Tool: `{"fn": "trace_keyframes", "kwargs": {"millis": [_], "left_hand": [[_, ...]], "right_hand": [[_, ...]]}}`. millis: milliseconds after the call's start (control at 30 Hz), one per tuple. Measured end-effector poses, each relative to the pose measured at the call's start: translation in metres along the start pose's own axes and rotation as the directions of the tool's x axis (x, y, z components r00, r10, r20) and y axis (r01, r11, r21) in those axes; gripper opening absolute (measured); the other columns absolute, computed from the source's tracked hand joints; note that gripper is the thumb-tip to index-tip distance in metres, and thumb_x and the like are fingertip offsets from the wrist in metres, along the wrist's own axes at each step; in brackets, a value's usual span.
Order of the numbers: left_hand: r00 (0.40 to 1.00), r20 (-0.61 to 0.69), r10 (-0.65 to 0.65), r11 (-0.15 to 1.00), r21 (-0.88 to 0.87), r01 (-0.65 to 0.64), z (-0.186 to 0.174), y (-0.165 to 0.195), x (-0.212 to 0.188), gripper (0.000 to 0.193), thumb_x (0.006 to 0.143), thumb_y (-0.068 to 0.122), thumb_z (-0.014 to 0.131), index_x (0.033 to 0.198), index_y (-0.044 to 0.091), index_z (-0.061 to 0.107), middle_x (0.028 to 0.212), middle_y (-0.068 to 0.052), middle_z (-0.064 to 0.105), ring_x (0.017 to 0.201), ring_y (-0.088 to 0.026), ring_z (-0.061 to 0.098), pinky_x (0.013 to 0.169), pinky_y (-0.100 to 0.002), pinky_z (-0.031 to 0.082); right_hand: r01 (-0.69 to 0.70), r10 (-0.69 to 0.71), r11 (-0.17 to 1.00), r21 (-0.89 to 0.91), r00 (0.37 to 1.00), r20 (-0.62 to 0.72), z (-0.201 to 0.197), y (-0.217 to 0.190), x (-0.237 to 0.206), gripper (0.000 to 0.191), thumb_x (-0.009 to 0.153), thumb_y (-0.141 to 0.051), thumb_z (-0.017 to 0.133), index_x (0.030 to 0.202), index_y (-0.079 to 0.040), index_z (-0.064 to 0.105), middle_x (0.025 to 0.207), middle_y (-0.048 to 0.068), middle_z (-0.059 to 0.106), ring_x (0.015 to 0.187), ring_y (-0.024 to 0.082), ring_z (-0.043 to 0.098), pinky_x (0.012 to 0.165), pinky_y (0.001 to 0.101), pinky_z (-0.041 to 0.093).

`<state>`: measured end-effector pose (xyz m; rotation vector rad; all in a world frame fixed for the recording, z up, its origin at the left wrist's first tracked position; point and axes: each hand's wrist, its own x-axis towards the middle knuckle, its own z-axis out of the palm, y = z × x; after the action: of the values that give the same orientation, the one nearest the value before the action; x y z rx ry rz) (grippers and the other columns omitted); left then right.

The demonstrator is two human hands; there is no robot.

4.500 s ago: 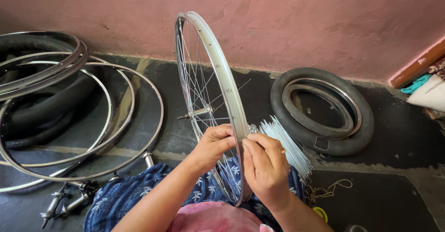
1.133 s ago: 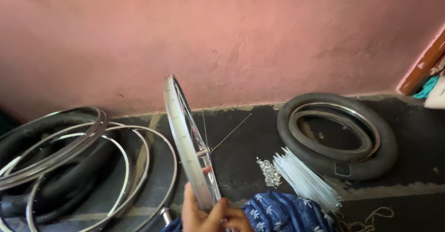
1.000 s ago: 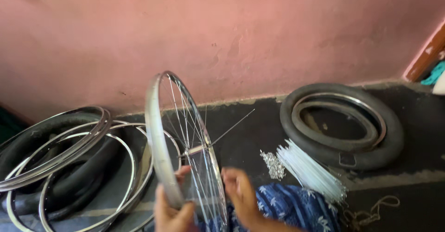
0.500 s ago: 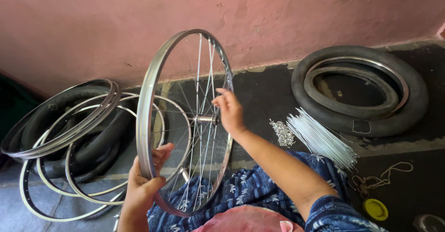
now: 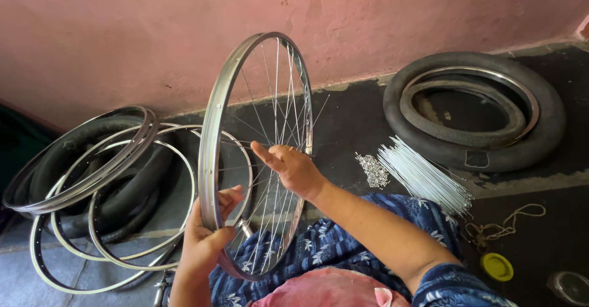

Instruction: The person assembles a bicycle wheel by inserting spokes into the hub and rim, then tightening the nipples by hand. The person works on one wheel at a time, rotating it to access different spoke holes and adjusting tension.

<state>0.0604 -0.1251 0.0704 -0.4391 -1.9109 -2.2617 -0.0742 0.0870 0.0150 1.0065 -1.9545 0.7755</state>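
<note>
Steel wheel (image 5: 261, 153) stands upright over the lap, its rim clamped in the left hand (image 5: 205, 239); the right hand (image 5: 293, 169), fingers loosely spread, apparently touches the spokes (image 5: 276, 117), best steadied near the hub.

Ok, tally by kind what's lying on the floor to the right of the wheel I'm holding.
Black tyre: 1
Bare rim inside the tyre: 1
Bundle of spokes: 1
Pile of spoke nipples: 1
Cord: 1
Yellow lid: 1
Round metal tin, cut off by the frame: 1
Total: 7
</note>
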Motion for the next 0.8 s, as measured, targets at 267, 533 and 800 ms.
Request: {"fn": "trace_keyframes", "kwargs": {"millis": [267,533,800], "left_hand": [[0.998,0.059,-0.037,0.990,0.139,0.029,0.015,0.007,-0.006,0.051,0.061,-0.012,0.053,0.112,-0.003,0.057,0.115,-0.017,0.063,0.135,-0.034,0.055,0.122,-0.049,0.031],[0.993,0.113,-0.038,0.982,0.188,0.016,0.016,0.000,-0.013,0.059,0.064,-0.012,0.051,0.123,-0.006,0.059,0.116,-0.015,0.066,0.137,-0.033,0.054,0.116,-0.043,0.034],[0.989,0.144,0.035,0.990,0.129,-0.054,0.006,-0.009,-0.020,0.051,0.067,-0.012,0.053,0.118,-0.005,0.056,0.118,-0.016,0.066,0.139,-0.035,0.055,0.118,-0.045,0.036]], "right_hand": [[0.037,-0.038,0.986,-0.163,0.999,-0.002,-0.002,-0.011,0.008,0.057,0.093,-0.001,0.062,0.149,-0.006,0.050,0.088,0.006,0.061,0.071,0.018,0.063,0.066,0.0316,0.057],[-0.041,0.015,0.924,-0.380,0.997,-0.070,-0.029,0.011,0.005,0.031,0.091,-0.021,0.080,0.070,-0.015,0.057,0.061,0.002,0.060,0.056,0.020,0.062,0.051,0.0371,0.049],[-0.594,0.507,0.196,0.780,0.743,0.437,-0.008,0.012,0.008,0.013,0.094,-0.010,0.067,0.106,-0.005,0.071,0.098,0.002,0.069,0.092,0.012,0.062,0.084,0.0289,0.051]]}}
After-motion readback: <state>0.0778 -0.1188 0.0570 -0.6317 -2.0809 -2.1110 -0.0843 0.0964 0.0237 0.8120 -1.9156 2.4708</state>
